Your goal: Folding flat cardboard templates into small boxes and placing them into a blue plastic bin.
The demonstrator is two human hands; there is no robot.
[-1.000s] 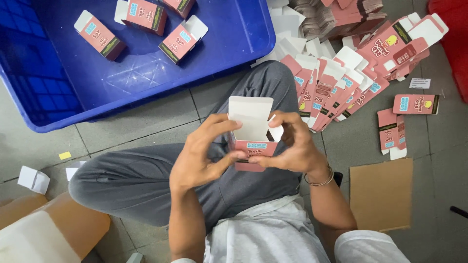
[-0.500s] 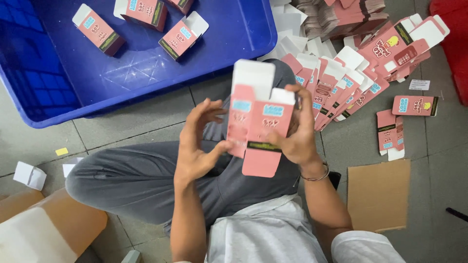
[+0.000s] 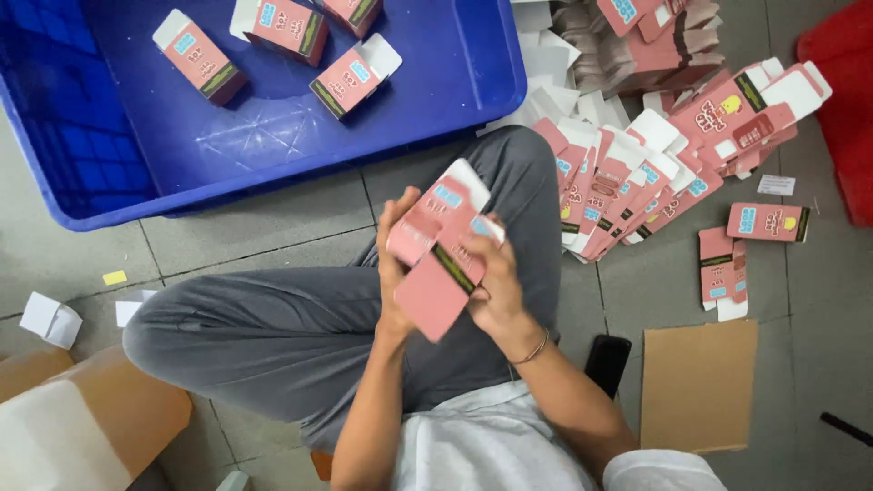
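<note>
Both my hands hold one pink carton (image 3: 443, 255) with white flaps above my crossed legs. My left hand (image 3: 397, 264) grips its left side, fingers curled over the top edge. My right hand (image 3: 491, 286) holds its right side from behind, a thin bracelet on that wrist. The carton is tilted, its pink bottom flap hanging down toward me. A fanned pile of flat pink cartons (image 3: 627, 191) lies on the floor just right of my knee.
A large blue plastic bin (image 3: 136, 182) at the upper left holds folded pink boxes (image 3: 195, 56). A brown cardboard sheet (image 3: 700, 386) and a black phone (image 3: 607, 362) lie at the right. Cardboard (image 3: 82, 427) sits at the lower left. Something red (image 3: 846, 118) is at the right edge.
The carton has gone from held upright in front of me to tilted and partly folded into a box shape. My hands have closed in around it and moved slightly lower.
</note>
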